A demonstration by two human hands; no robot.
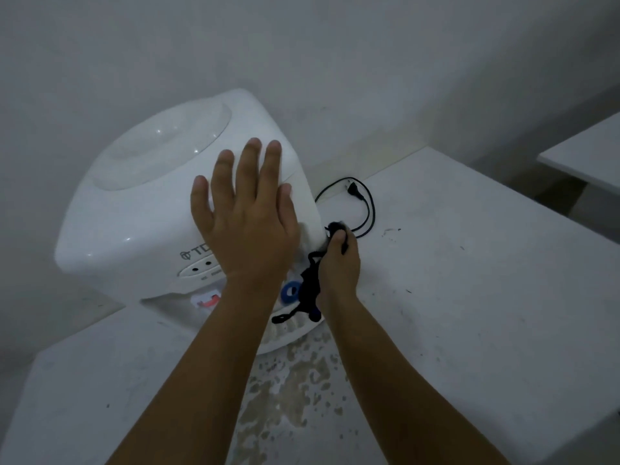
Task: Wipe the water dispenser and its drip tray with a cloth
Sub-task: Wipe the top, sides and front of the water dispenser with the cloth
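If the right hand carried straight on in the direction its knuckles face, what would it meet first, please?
Probably the black power cord looped on the counter just beyond the right hand and its dark cloth; depth is unclear.

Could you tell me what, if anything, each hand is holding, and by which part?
The right hand grips a dark cloth by its upper end. The left hand holds nothing, lying flat on the water dispenser.

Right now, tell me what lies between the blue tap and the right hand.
In the head view, the dark cloth hangs between the blue tap and the right hand, which grips it.
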